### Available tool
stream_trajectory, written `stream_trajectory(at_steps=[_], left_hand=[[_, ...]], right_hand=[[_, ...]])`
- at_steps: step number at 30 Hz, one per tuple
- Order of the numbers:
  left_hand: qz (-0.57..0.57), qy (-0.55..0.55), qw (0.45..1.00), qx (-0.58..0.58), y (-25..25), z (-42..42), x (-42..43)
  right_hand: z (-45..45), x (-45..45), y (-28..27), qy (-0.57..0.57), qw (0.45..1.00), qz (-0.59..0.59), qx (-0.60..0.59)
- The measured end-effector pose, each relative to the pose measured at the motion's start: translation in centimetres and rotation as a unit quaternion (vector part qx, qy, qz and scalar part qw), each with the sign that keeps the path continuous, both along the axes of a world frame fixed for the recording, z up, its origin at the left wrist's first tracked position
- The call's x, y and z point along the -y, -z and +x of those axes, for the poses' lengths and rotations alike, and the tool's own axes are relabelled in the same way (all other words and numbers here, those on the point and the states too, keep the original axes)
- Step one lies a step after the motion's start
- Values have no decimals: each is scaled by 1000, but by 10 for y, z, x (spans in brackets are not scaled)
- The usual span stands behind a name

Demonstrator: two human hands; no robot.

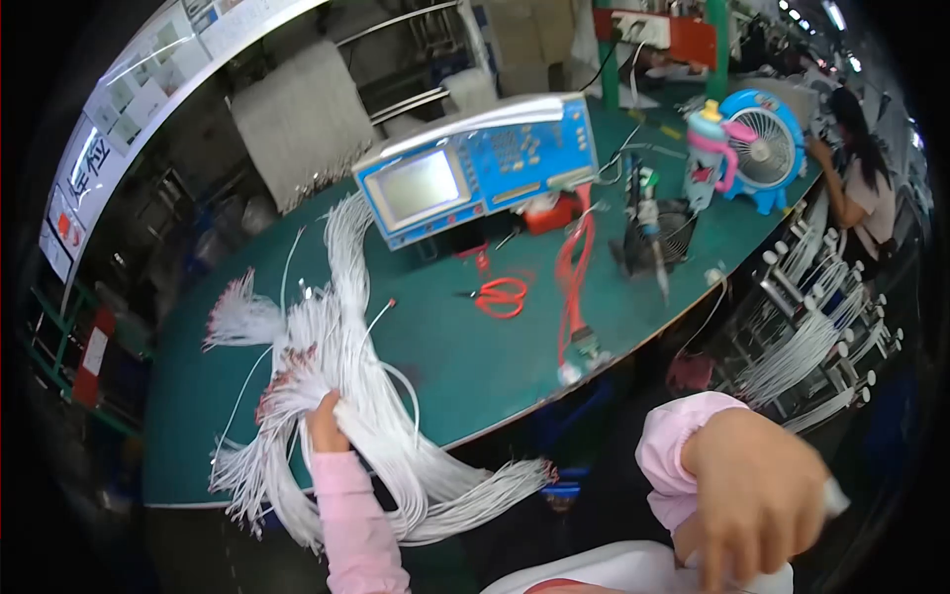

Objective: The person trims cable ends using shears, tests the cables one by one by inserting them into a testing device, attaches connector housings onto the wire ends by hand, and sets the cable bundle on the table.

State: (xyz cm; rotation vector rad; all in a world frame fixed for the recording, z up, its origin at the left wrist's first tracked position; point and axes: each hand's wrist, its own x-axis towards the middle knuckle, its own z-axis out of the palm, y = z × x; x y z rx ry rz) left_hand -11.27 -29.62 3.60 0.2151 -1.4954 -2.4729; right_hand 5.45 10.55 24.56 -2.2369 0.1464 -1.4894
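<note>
My left hand (327, 424) is closed on a bundle of white cables (381, 455) at the left of the green table. Reddish wire ends fan out just beyond it, and the bundle's right end (524, 477) hangs over the table's front edge. My right hand (757, 485) is at the lower right, off the table, with its fingers bent downward. Something small and white shows beside it, and I cannot make out what, if anything, its fingers hold. Both forearms wear pink sleeves.
A blue tester (524, 148) stands at the back of the green table (435, 366). Red scissors (500, 297), red leads (574, 267), a cup (708, 163) and a blue fan (762, 148) are around it. Racked white cables (807, 342) and another person (861, 183) are at the right.
</note>
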Motion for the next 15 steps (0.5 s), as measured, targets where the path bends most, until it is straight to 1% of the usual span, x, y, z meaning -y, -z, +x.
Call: stream_trajectory(at_steps=[1, 2, 3, 4, 5, 7, 9, 12, 13, 15], left_hand=[[6, 7, 1000, 10, 2, -2, 3], [8, 12, 1000, 27, 4, -2, 6], [-3, -15, 998, 55, 0, 0, 4], [6, -15, 998, 63, -3, 2, 3], [12, -13, 997, 71, -6, 4, 1], [10, -4, 997, 70, -5, 4, 2], [12, 6, 997, 81, -10, 4, -2], [11, -4, 998, 69, -7, 5, 1], [-17, -24, 997, 76, -6, 4, -2], [2, -24, 997, 78, -1, -4, -5]], right_hand=[[-2, -5, 0, 59, 996, 5, -59], [7, -15, 1, 151, 987, 47, 28], [3, -26, -11, 199, 978, 29, 56], [-1, -37, -26, 247, 965, 8, 86], [-2, -51, -41, 297, 949, -19, 104], [0, -66, -54, 375, 918, -72, 107], [7, -77, -59, 431, 892, -100, 88], [15, -92, -61, 495, 853, -143, 82], [19, -94, -62, 510, 844, -148, 73], [25, -98, -62, 538, 825, -160, 64]])
